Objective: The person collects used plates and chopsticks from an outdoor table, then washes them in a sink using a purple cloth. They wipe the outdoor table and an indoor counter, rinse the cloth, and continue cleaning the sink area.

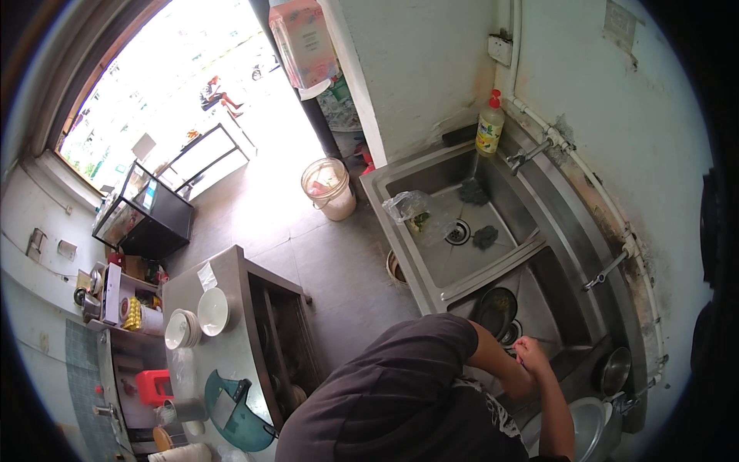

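My right hand [531,353], fingers curled, is over the near sink basin [554,289]. My left forearm [502,369] crosses to my right wrist, and the left hand is mostly hidden there. A small bluish spot shows between them, too small to name. Whether either hand holds something cannot be made out. Beside the hands, a dark round pan [497,312] with brownish residue leans in the basin, next to a metal drain strainer [511,333].
The far basin [398,231] holds a clear plastic bag [413,208] and dark scouring pads [486,237]. A dish soap bottle [489,130] stands behind it. Faucets [606,271] jut from the wall. Behind me, a steel table [231,265] carries bowls [213,312] and a cleaver [228,404]. A bucket [332,196] stands on the floor.
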`<action>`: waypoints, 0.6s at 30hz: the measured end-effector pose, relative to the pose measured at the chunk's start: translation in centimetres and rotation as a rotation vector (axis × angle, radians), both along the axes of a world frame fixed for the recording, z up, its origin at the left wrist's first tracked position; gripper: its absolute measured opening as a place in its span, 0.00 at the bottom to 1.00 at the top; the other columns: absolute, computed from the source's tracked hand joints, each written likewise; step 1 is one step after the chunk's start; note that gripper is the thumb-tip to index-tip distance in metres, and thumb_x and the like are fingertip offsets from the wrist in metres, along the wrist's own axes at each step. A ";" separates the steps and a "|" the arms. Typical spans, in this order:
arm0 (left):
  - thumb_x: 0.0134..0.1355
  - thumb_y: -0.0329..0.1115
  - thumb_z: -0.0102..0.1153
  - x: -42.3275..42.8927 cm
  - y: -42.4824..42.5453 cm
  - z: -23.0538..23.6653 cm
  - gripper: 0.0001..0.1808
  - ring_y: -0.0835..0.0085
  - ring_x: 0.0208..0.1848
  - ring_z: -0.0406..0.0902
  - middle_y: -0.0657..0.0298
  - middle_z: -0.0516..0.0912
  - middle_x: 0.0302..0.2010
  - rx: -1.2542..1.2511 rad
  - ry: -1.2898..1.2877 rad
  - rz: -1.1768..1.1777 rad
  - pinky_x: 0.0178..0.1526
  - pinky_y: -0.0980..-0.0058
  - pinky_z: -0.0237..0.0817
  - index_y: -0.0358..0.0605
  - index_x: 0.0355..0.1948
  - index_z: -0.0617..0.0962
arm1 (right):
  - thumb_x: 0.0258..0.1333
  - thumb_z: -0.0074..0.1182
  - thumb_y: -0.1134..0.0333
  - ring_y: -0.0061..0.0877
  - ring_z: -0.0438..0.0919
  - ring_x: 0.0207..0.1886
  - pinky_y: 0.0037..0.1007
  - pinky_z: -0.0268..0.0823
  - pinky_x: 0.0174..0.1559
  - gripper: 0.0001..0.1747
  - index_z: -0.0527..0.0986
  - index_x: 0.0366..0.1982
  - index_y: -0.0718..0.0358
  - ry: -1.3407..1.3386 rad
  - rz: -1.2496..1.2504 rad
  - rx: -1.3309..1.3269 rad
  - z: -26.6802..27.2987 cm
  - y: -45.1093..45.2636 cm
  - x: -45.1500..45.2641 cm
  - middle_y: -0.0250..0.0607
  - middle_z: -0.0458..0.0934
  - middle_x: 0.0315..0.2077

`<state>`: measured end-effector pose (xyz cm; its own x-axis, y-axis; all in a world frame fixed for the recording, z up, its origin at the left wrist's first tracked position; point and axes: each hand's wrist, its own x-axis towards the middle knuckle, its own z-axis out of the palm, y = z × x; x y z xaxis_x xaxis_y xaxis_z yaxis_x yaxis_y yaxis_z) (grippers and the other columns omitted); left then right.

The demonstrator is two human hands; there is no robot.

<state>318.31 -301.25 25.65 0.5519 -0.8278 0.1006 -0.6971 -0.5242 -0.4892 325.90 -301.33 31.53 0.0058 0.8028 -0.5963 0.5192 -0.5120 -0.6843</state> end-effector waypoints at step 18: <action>0.48 0.34 0.55 -12.8 8.8 8.0 0.07 0.62 0.43 0.75 0.62 0.79 0.36 -0.512 0.173 0.263 0.48 0.62 0.64 0.50 0.29 0.81 | 0.59 0.46 0.66 0.24 0.77 0.35 0.29 0.70 0.40 0.11 0.73 0.40 0.64 0.700 -0.570 0.205 -1.6 1.4 -4.5 0.35 0.78 0.31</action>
<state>305.53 -292.46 33.62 0.7757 -0.5311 0.3409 -0.5588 -0.8291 -0.0200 321.36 -299.90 29.97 0.1242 0.8797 -0.4591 -0.3403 -0.3969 -0.8525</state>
